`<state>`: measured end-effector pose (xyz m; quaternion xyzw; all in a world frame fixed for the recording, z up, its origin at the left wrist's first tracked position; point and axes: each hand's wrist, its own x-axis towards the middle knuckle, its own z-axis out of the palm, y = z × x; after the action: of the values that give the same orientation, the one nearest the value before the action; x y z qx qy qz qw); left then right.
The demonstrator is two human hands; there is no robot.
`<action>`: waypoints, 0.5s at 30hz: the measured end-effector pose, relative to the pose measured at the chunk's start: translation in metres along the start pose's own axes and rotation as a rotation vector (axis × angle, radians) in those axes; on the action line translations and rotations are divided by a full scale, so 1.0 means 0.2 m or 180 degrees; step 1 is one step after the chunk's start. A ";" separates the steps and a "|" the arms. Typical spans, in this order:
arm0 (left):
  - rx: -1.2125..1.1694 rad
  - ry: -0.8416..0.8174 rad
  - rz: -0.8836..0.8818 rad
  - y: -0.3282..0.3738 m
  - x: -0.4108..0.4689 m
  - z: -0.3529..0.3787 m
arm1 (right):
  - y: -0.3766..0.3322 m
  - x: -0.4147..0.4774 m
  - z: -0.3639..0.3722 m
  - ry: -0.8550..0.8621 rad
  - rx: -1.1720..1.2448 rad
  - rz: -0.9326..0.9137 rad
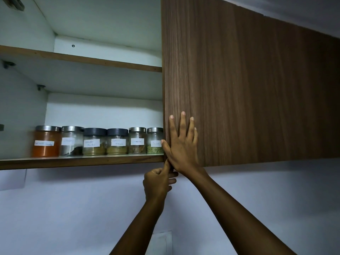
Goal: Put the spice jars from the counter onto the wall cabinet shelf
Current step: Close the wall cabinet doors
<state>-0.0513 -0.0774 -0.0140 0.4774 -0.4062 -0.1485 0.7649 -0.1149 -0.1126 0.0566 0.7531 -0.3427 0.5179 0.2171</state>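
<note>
Several labelled spice jars stand in a row on the lower shelf (77, 163) of the wall cabinet. They run from an orange-filled jar (46, 144) on the left to a jar of green herbs (155, 142) beside the door edge. My right hand (182, 144) presses flat, fingers straight, on the lower left corner of the brown wooden cabinet door (248, 89). My left hand (158, 183) is just under that corner with its fingers curled. Its index finger and thumb reach up to the door's bottom edge.
The upper shelf (103, 61) holds nothing that I can see. The cabinet's left half stands open, with a hinge (15, 2) at the top left. A pale wall (73, 208) runs below the cabinet. The counter is out of view.
</note>
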 end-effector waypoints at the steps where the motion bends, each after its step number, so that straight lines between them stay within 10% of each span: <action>1: 0.0024 0.0000 0.0020 -0.01 0.01 0.00 | 0.00 0.00 0.01 -0.0003 0.0007 -0.0002; 15: 0.0142 -0.0139 0.0086 -0.06 0.09 0.00 | 0.06 0.03 0.15 -0.0006 -0.0001 -0.0135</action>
<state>-0.0378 -0.0946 -0.0162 0.4854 -0.4324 -0.1395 0.7469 -0.1033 -0.1428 0.0514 0.7607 -0.3269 0.5124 0.2278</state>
